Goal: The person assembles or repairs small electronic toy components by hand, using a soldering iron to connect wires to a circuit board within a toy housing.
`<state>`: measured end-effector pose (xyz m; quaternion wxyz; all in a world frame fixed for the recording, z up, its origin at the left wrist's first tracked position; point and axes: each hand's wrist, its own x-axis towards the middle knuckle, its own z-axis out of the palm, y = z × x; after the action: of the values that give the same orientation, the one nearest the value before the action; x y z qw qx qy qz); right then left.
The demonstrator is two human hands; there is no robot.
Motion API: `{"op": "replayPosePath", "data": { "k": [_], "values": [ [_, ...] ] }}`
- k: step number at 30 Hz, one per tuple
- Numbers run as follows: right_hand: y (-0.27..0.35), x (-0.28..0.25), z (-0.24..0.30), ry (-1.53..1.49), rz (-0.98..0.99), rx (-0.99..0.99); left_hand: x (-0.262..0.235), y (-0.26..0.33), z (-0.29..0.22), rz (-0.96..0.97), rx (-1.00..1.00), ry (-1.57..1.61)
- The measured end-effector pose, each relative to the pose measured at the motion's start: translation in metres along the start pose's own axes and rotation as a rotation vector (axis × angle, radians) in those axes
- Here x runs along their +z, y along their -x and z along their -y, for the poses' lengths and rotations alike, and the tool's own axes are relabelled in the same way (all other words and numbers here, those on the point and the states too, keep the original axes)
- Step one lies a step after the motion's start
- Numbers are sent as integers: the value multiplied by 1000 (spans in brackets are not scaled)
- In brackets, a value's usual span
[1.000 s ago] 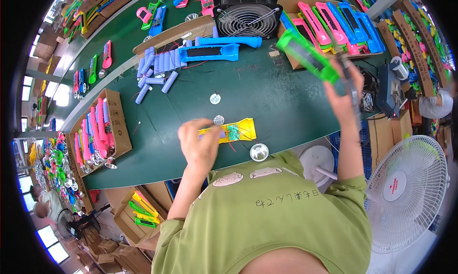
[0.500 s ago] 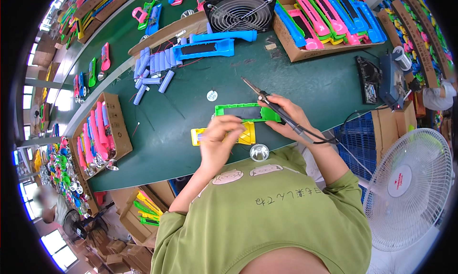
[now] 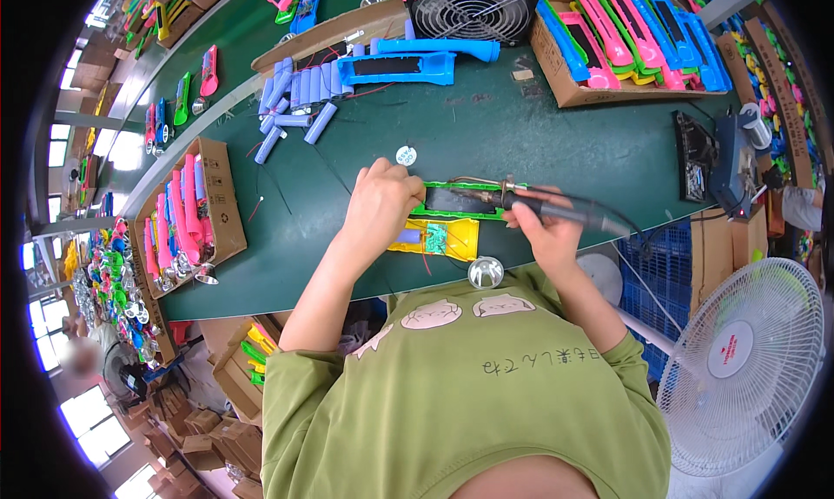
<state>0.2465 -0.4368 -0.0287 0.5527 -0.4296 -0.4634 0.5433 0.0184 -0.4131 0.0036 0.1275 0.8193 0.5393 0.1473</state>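
My right hand (image 3: 550, 227) is closed round a soldering iron (image 3: 543, 205), whose shaft reaches left over a green plastic flashlight housing (image 3: 465, 212) with a black panel. The iron's tip is hard to make out against that panel. At the housing's left end, my left hand (image 3: 382, 195) has its fingers pinched together; what they hold is hidden. Just nearer to me lies a yellow housing (image 3: 465, 240) with a purple battery cell (image 3: 408, 236), a green circuit board (image 3: 435, 237) and a red wire. A round silver reflector (image 3: 485, 273) sits by its right end.
Several loose purple cells (image 3: 317, 84) lie beyond, beside a blue housing (image 3: 395, 68). A black metal fan (image 3: 473, 13) stands at the back. Boxes of coloured housings stand at left (image 3: 228, 199) and back right (image 3: 565, 82). At right are a blue soldering station (image 3: 734, 165) and a white fan (image 3: 738, 351).
My left hand has moved from in front of the green housing to its left end. The iron has swung from pointing up and away to lying low across the housing. The view has shifted slightly.
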Motion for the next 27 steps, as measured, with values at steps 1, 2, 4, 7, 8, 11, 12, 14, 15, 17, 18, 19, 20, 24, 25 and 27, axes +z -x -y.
{"op": "replayPosePath", "data": {
  "k": [1,2,4,7,8,11,12,14,15,17,18,19,20,24,25,27],
  "values": [
    [-2,2,-2,0,1,3,-1,-2,0,55,5,-35],
    [-5,2,-4,-82,2,100,-1,-4,-1,56,6,-34],
    [-9,4,-6,-143,-7,239,0,-7,-2,106,11,-104],
    [-13,4,-6,-122,5,258,3,-7,1,125,3,-95],
    [-13,3,-7,-121,6,259,3,-8,1,125,1,-94],
    [-14,3,-8,-135,14,270,3,-8,0,117,4,-115],
    [-14,3,-8,-123,28,280,4,-8,0,117,1,-132],
    [-15,5,-6,-109,40,292,5,-8,-1,118,-1,-147],
    [-16,7,-5,-79,47,298,6,-8,-1,121,-4,-164],
    [-16,8,-5,-49,53,306,6,-9,-2,125,-6,-181],
    [-17,8,-5,-31,57,307,7,-9,-2,119,-5,-192],
    [-17,8,-5,-13,60,308,7,-9,-3,114,-4,-204],
    [-17,8,-5,-12,58,309,8,-9,-3,115,-3,-203],
    [-17,6,-7,3,64,307,9,-11,-5,123,-4,-262],
    [-17,5,-8,9,77,297,9,-11,-6,126,-9,-282],
    [-16,5,-7,18,85,290,11,-10,-5,117,-12,-282]
  ]
}}
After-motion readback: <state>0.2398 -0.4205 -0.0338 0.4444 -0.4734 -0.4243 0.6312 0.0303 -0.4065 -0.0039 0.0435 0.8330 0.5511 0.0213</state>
